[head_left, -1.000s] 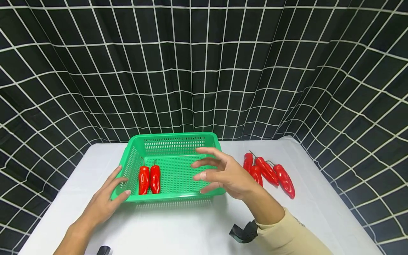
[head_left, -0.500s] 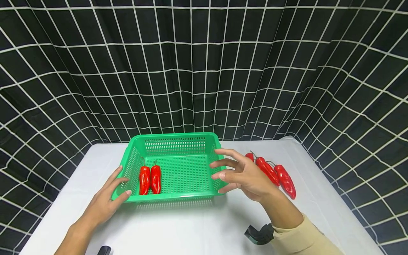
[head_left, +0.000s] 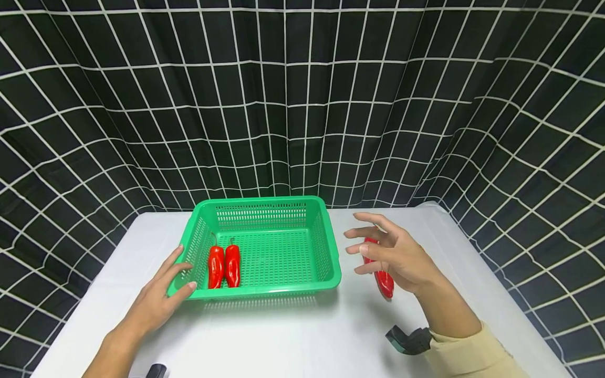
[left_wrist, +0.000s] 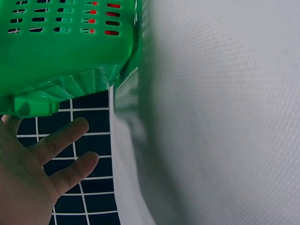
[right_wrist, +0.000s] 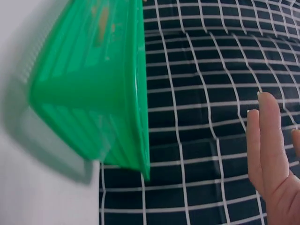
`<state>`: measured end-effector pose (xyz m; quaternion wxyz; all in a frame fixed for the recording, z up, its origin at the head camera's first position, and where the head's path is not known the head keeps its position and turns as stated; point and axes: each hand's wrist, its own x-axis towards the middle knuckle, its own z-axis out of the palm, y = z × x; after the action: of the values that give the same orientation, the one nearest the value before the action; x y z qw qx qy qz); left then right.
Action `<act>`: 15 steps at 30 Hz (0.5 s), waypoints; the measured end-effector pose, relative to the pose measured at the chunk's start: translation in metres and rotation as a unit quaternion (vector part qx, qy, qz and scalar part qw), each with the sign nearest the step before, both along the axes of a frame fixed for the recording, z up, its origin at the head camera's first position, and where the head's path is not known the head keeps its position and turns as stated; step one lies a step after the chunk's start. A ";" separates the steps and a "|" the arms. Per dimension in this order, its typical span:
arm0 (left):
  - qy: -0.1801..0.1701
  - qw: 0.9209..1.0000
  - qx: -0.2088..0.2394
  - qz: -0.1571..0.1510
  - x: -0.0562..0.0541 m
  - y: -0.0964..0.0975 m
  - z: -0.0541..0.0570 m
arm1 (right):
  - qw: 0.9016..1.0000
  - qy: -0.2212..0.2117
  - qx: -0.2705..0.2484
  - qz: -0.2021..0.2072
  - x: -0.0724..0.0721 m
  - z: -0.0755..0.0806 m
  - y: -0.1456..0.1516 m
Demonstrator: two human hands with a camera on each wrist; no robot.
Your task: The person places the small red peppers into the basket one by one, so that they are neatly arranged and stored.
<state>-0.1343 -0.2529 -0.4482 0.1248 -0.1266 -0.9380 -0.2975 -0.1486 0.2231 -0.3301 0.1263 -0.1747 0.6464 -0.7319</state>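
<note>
Two red chili peppers lie side by side at the left end of a green plastic basket. My left hand rests at the basket's left rim with fingers extended and spread; the left wrist view shows its fingers beside the basket wall. To the right of the basket, my right hand hovers with spread, slightly bent fingers and holds nothing. Behind and below it, more red peppers on the table are partly covered by the hand. The right wrist view has the right fingers apart from the basket.
A white cloth covers the table. A black curtain with a white grid encloses the back and sides. Black camera mounts show near both wrists, one at the right sleeve.
My right hand has moved rightward from above the basket to over the peppers on the table, now covering most of them. The left hand stays at the rim.
</note>
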 end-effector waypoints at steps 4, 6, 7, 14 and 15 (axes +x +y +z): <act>0.002 1.000 -0.001 0.001 -0.001 0.000 0.000 | 0.999 0.007 0.019 -0.025 -0.002 -0.001 0.011; 0.003 1.000 -0.002 0.001 -0.001 0.000 0.000 | 0.999 0.009 0.027 -0.036 -0.003 -0.002 0.016; 0.003 1.000 -0.002 0.002 -0.001 0.000 0.000 | 0.999 0.008 0.030 -0.043 -0.003 -0.002 0.019; 0.001 1.000 -0.003 0.002 0.000 0.000 0.000 | 0.994 -0.011 0.052 -0.094 -0.005 -0.002 0.040; 0.001 1.000 -0.003 0.002 0.000 -0.001 0.000 | 0.994 -0.012 0.052 -0.097 -0.005 -0.002 0.043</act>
<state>-0.1347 -0.2534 -0.4486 0.1264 -0.1251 -0.9390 -0.2943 -0.1534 0.2659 -0.3320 0.0713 -0.0959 0.6956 -0.7084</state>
